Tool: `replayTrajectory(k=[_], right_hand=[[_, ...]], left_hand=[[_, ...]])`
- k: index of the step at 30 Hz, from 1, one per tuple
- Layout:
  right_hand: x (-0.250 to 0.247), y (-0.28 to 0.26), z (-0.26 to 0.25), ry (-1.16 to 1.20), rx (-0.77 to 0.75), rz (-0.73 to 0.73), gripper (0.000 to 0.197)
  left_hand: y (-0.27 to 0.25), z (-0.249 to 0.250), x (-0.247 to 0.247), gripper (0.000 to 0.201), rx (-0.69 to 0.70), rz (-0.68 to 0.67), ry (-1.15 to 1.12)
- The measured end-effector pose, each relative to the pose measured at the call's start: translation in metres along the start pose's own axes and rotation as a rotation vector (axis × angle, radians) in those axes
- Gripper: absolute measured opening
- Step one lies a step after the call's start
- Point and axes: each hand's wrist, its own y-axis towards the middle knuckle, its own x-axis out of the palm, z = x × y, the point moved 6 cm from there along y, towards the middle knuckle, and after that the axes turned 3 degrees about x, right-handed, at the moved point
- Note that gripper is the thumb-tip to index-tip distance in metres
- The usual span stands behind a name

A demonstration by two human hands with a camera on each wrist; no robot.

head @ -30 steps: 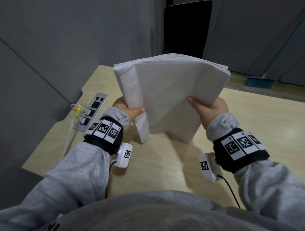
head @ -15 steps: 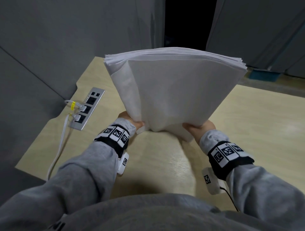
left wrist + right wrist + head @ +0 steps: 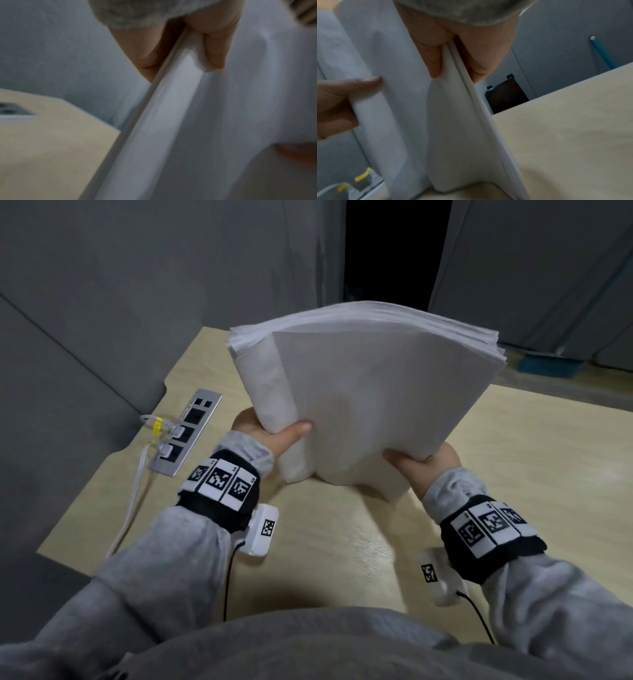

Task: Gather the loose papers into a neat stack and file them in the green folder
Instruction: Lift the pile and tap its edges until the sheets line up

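A thick stack of white papers (image 3: pixel 363 392) stands nearly upright over the wooden desk (image 3: pixel 335 559), its lower edge close to the surface. My left hand (image 3: pixel 270 433) grips the stack's lower left side, thumb on the near face. My right hand (image 3: pixel 421 460) grips the lower right corner the same way. In the left wrist view the left thumb (image 3: pixel 214 54) and fingers pinch the paper stack (image 3: pixel 171 121). The right wrist view shows my right hand (image 3: pixel 453 65) pinching the paper stack (image 3: pixel 462 135). The outer sheets sit uneven at the left edge. No green folder is in view.
A metal socket panel (image 3: pixel 186 433) with white cables plugged in is set into the desk at the left. Grey partition walls (image 3: pixel 137 285) close the desk's left and far sides. A teal object (image 3: pixel 548 366) lies beyond the far edge.
The stack rose and dipped again while both hands kept their grip; it now stands a bit lower and closer to me, with the hands spread slightly further apart than half a second ago.
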Motion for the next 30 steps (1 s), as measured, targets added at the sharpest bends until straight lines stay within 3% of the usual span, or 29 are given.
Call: replayTrajectory(k=[3, 7, 13, 16, 20, 26, 30], right_hand=[[-0.013, -0.013, -0.022, 0.151, -0.111, 0.043, 0.02], [-0.029, -0.031, -0.053, 0.311, -0.264, 0.085, 0.021], [-0.049, -0.063, -0.091, 0.452, -0.506, 0.112, 0.016], [-0.056, -0.077, -0.103, 0.515, -0.64, 0.13, 0.032], [-0.066, -0.089, -0.11, 0.521, -0.825, 0.213, 0.059], [-0.067, -0.087, -0.12, 0.212, -0.937, 0.448, 0.023], [-0.066, -0.081, -0.113, 0.423, -0.784, 0.385, 0.042]], left_hand=[[-0.008, 0.017, -0.022, 0.036, 0.211, 0.091, -0.204], [-0.026, 0.037, -0.044, 0.025, 0.365, 0.164, -0.399], [-0.032, 0.045, -0.053, 0.02, 0.541, 0.205, -0.43], [-0.03, 0.043, -0.053, 0.026, 0.568, 0.186, -0.438], [-0.044, 0.054, -0.057, 0.035, 0.752, 0.128, -0.582], [-0.053, 0.066, -0.055, 0.025, 0.898, 0.202, -0.569], [-0.047, 0.062, -0.058, 0.042, 0.903, 0.175, -0.5]])
